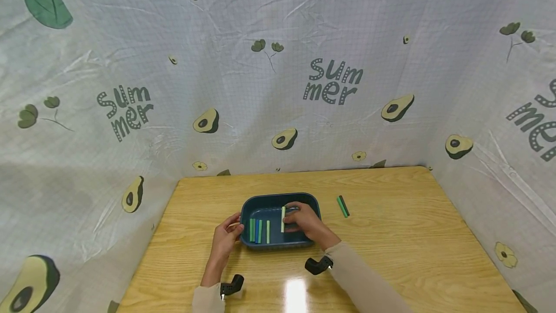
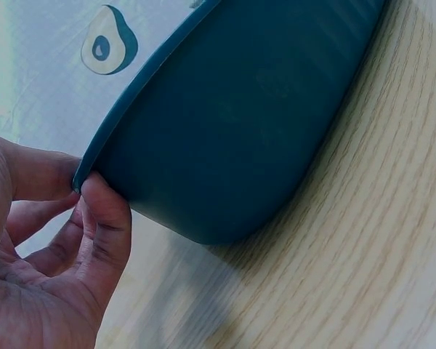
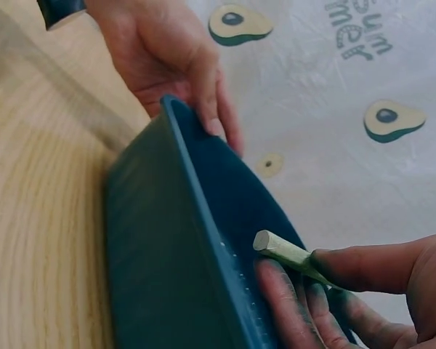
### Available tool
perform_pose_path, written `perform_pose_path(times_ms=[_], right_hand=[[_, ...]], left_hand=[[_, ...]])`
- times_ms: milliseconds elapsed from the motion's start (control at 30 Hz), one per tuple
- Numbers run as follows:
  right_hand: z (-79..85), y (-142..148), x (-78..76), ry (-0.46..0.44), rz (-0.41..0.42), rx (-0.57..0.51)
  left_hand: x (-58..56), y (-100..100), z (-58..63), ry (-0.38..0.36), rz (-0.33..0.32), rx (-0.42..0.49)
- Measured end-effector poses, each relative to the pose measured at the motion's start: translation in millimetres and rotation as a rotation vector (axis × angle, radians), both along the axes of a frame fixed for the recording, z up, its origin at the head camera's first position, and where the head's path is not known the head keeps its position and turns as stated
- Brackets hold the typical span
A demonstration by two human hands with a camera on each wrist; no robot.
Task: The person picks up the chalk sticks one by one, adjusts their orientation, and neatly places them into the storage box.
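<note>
My left hand (image 1: 225, 238) pinches the rim of a dark blue plastic bin (image 1: 280, 246) at its left end; the left wrist view shows thumb and finger on either side of the rim. Over the bin's inside, my right hand (image 1: 305, 221) holds a pale yellow-green stick of chalk (image 3: 282, 251) between thumb and fingers, and dark dust marks those fingertips. Toward the left of the bin floor lie several chalk sticks side by side: green chalks (image 1: 251, 230), a blue chalk (image 1: 257, 231) and a pale yellow-green chalk (image 1: 268, 232).
Right of the bin, a green chalk (image 1: 343, 206) and a black chalk (image 1: 344, 205) lie side by side on the wooden table (image 1: 391, 235). A white curtain (image 1: 243, 91) printed with avocados and leaves hangs behind the table and along both sides.
</note>
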State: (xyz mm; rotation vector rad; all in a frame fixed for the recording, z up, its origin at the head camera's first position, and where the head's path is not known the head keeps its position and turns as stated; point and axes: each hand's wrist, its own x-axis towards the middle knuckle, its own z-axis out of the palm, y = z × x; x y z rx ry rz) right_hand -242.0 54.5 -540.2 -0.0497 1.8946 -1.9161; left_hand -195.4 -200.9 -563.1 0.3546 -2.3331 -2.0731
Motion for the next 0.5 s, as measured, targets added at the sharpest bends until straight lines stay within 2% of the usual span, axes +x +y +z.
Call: perform_pose_path(times_ms=[233, 500], right_hand=[[-8.6, -7.7, -3.7, -0.028, 0.010, 0.034], [-11.0, -17.2, -3.8, -0.045, 0.026, 0.097]], left_hand=[[-0.7, 0.1, 0.2, 0.002, 0.002, 0.007], [1.9, 0.6, 2.0, -0.008, 0.000, -0.004]])
